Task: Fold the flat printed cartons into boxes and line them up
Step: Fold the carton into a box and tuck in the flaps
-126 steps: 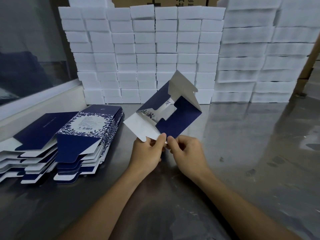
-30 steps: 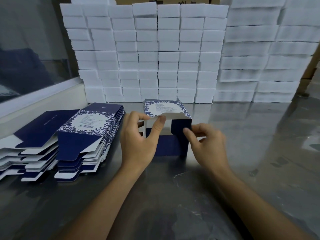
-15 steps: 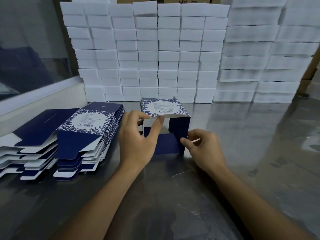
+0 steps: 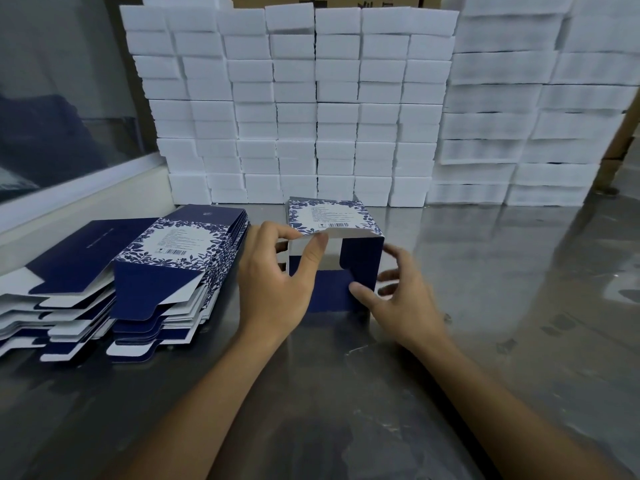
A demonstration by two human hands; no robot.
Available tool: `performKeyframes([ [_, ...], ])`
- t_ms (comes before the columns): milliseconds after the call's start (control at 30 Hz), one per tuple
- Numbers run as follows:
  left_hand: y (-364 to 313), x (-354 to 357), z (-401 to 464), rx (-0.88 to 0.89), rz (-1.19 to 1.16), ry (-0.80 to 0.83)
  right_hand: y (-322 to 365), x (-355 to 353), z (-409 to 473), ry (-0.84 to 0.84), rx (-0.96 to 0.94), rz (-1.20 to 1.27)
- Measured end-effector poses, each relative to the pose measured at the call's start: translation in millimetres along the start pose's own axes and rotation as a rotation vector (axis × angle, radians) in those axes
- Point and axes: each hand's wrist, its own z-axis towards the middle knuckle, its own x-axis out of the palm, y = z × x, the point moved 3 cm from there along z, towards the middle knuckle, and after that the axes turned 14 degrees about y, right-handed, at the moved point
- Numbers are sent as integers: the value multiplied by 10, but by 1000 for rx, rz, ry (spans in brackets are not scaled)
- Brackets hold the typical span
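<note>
One opened carton [image 4: 334, 237] stands on the steel table [image 4: 519, 306], and two hands are at it, the left hand [image 4: 277, 289] and the right hand [image 4: 405, 299]. Two piles of flat cartons lie to the left: a near pile [image 4: 166, 278] and a far pile [image 4: 62, 278]; the sheets in each are too many and too overlapped to count. Behind stands a wall of white foam blocks [image 4: 294, 116], seven columns wide in its nearer part, with further blurred stacks [image 4: 519, 116] to the right, uncountable.
</note>
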Motion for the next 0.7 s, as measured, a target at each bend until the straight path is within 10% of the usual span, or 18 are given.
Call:
performKeyframes([
  [400,-7,110,-57,-35,-304,249,192,-131,-49,-228,-237,373],
  [700,134,111,-68,45,205,225,249,-126,-62,-191,-242,380],
])
